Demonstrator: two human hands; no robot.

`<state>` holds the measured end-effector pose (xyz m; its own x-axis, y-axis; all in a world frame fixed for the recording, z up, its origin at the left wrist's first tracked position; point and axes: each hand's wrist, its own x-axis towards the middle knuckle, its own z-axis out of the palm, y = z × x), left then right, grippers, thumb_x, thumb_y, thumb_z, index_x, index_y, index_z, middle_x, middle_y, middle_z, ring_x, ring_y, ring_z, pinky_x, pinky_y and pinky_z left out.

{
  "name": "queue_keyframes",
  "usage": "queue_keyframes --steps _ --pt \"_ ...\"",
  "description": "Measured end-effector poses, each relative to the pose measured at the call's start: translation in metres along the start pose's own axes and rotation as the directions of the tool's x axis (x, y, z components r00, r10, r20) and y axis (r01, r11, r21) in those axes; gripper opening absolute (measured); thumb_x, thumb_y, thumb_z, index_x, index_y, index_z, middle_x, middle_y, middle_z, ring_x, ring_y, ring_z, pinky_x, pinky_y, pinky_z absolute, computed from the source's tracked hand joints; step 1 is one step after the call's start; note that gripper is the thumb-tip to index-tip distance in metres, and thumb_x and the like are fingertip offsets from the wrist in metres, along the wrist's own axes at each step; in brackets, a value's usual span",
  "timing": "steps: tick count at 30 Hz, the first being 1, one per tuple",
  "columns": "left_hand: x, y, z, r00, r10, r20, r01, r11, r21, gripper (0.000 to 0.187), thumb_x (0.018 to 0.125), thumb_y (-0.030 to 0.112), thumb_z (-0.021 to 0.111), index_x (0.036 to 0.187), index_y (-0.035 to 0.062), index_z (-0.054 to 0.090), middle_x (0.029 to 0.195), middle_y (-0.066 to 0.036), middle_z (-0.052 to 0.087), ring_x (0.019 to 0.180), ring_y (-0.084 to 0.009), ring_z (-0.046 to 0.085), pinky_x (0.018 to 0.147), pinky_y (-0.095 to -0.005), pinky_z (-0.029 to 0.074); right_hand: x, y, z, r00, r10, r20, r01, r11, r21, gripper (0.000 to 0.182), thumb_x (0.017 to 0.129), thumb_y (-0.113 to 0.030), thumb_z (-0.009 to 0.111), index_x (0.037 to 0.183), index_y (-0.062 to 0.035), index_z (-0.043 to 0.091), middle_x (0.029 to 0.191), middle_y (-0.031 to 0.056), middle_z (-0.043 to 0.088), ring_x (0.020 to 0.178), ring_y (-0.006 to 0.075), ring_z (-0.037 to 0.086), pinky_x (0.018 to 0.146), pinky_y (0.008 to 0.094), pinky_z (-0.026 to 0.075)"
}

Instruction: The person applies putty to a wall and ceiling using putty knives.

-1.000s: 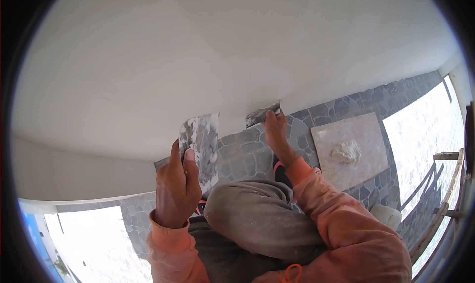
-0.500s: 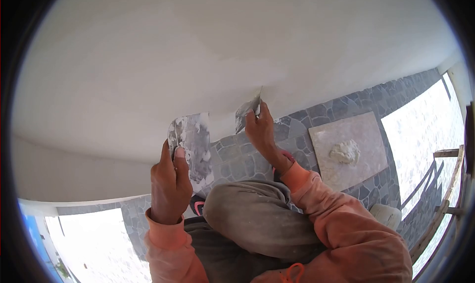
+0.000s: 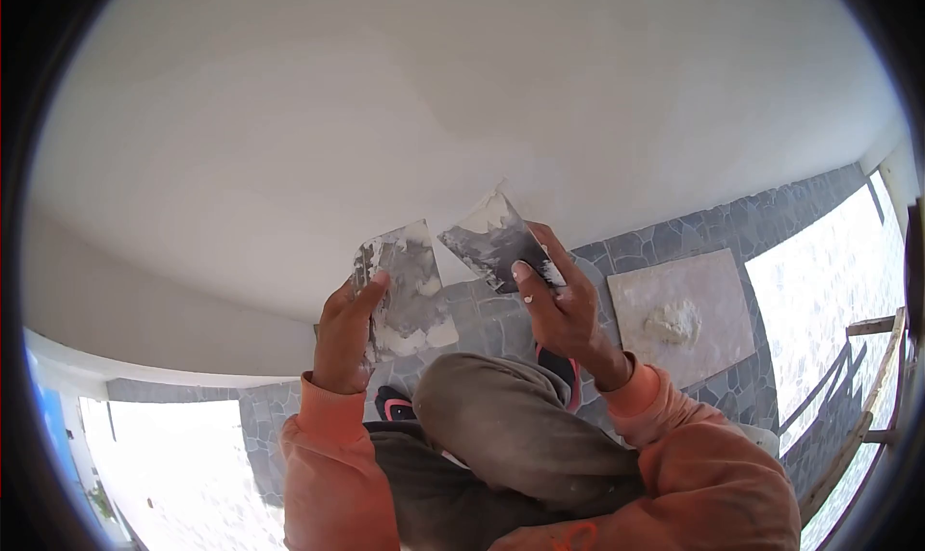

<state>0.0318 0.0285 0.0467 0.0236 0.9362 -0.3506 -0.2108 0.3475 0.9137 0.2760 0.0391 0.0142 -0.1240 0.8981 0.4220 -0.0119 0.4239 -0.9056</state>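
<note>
My left hand (image 3: 348,325) grips a flat metal putty knife (image 3: 412,276), its blade smeared with white and grey putty. In my right hand (image 3: 568,305) is a second putty knife (image 3: 491,238), with white putty along its far edge and corner. My right thumb presses on the blade's face. The two blades are close together, tilted toward each other, with a narrow gap between them. Both are held in front of the pale wall (image 3: 462,89), which has a slightly darker patch. A small white blob of putty sits on my right thumb.
A square board (image 3: 708,291) with a heap of white putty (image 3: 673,322) lies on the grey stone-patterned floor (image 3: 665,243) to the right. Wooden poles (image 3: 853,445) stand at the far right. My bent knee (image 3: 511,426) and shoes are below my hands.
My right hand has come away from the wall and turned its putty knife face-up toward the left one. My left hand has shifted slightly right, its blade now tilted.
</note>
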Motion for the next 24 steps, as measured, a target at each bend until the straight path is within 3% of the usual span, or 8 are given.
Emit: queue_keyframes --steps 1,3,6,12,15,18,21,24 --pt "-0.003 0.002 0.001 1.000 -0.011 0.021 0.013 0.996 -0.085 0.036 0.099 0.019 0.053 0.125 -0.0048 0.055 0.111 -0.013 0.066 0.099 -0.0206 0.068 0.084 -0.0328 0.056 0.003 -0.014 0.002 0.982 -0.154 0.111 0.155 0.988 0.001 0.057 0.084 0.010 0.051 0.140 0.0002 0.046 0.129 0.0175 0.053 0.098 0.0199 0.059 0.080 0.0334 0.049" --pt "-0.008 0.004 0.007 0.996 -0.034 0.079 0.053 0.967 -0.250 0.035 0.100 0.017 0.051 0.126 -0.0052 0.054 0.114 -0.014 0.065 0.100 -0.0209 0.067 0.083 -0.0333 0.057 0.014 -0.022 0.008 0.792 -0.508 0.337 0.543 0.839 -0.011 0.072 0.076 0.016 0.051 0.145 0.0000 0.040 0.147 0.0213 0.042 0.126 0.0304 0.054 0.103 0.0427 0.046" --pt "-0.015 0.008 0.012 0.993 -0.036 0.116 0.079 0.919 -0.387 0.034 0.099 0.016 0.054 0.126 -0.0047 0.053 0.111 -0.015 0.066 0.095 -0.0208 0.068 0.080 -0.0328 0.058 0.013 -0.024 0.012 0.652 -0.471 0.595 0.615 0.787 -0.051 0.087 0.067 0.018 0.051 0.149 -0.0015 0.032 0.156 0.0210 0.028 0.147 0.0338 0.026 0.120 0.0517 0.023" --pt "-0.009 -0.011 0.010 0.997 0.053 0.052 -0.034 0.948 -0.318 0.033 0.099 0.014 0.054 0.126 -0.0048 0.053 0.111 -0.014 0.066 0.095 -0.0208 0.068 0.081 -0.0342 0.058 0.010 0.012 0.001 0.685 -0.397 0.611 0.614 0.766 -0.191 0.086 0.068 0.019 0.049 0.149 -0.0025 0.032 0.157 0.0177 0.029 0.146 0.0324 0.028 0.121 0.0486 0.023" --pt "-0.011 -0.010 0.011 0.997 0.056 0.045 -0.044 0.974 -0.222 0.036 0.099 0.014 0.049 0.129 -0.0058 0.050 0.114 -0.015 0.065 0.099 -0.0220 0.068 0.085 -0.0358 0.057 0.007 0.021 -0.007 0.717 -0.301 0.628 0.590 0.742 -0.318 0.083 0.069 0.019 0.048 0.148 -0.0019 0.035 0.156 0.0171 0.031 0.146 0.0319 0.028 0.121 0.0468 0.024" --pt "-0.023 0.011 0.019 0.992 0.098 0.086 -0.075 0.969 -0.237 0.036 0.098 0.015 0.052 0.128 -0.0046 0.052 0.113 -0.013 0.066 0.098 -0.0210 0.068 0.084 -0.0351 0.057 -0.006 0.072 -0.028 0.734 -0.182 0.655 0.568 0.694 -0.443 0.076 0.073 0.018 0.045 0.145 -0.0024 0.039 0.153 0.0177 0.036 0.143 0.0323 0.033 0.119 0.0464 0.029" --pt "-0.021 0.011 0.024 0.990 0.142 -0.009 -0.141 0.963 -0.232 0.031 0.096 0.014 0.059 0.122 -0.0021 0.057 0.105 -0.008 0.067 0.091 -0.0150 0.067 0.079 -0.0298 0.056 -0.036 0.093 -0.045 0.906 0.131 0.402 0.064 0.898 -0.435 0.060 0.084 0.011 0.047 0.142 -0.0033 0.044 0.148 0.0191 0.043 0.135 0.0326 0.046 0.107 0.0436 0.044" --pt "-0.012 -0.001 0.011 0.986 0.160 -0.052 -0.164 0.983 -0.082 0.031 0.096 0.016 0.060 0.121 -0.0013 0.059 0.102 -0.005 0.067 0.088 -0.0124 0.066 0.076 -0.0278 0.055 -0.044 0.130 -0.057 0.986 0.167 0.011 -0.144 0.883 -0.446 0.061 0.083 0.012 0.046 0.141 -0.0035 0.044 0.140 0.0197 0.049 0.127 0.0365 0.050 0.100 0.0455 0.047"
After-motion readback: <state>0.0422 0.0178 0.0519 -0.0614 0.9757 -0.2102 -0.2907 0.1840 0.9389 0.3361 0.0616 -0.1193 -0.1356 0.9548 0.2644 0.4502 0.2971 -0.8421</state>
